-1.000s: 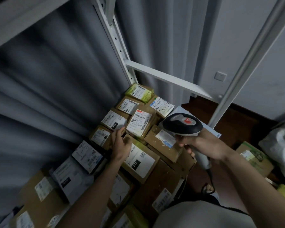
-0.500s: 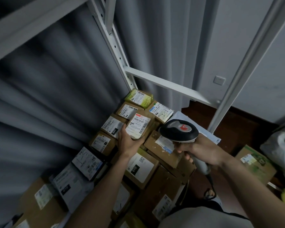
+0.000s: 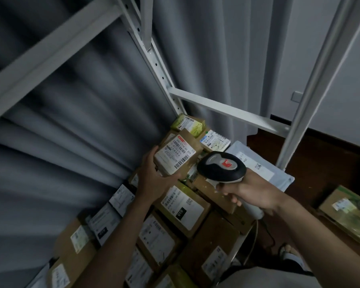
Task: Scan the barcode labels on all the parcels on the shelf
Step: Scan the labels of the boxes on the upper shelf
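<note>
A person's left hand (image 3: 154,179) grips a small cardboard parcel (image 3: 176,155), fingers curled under it and thumb along its side, holding it tilted up off the stack so its barcode label (image 3: 175,154) faces the camera. Just to the right of that hand, the right hand (image 3: 252,192) is wrapped around the handle of a barcode scanner (image 3: 221,167), whose head sits beside the raised parcel's lower right corner. Below and to either side of both hands, many more labelled parcels crowd the shelf (image 3: 227,108), among them a box marked 010 (image 3: 183,204) directly beneath the left hand. Nothing visible tells which labels have been read; judging by the crowded shelf, much scanning may remain.
</note>
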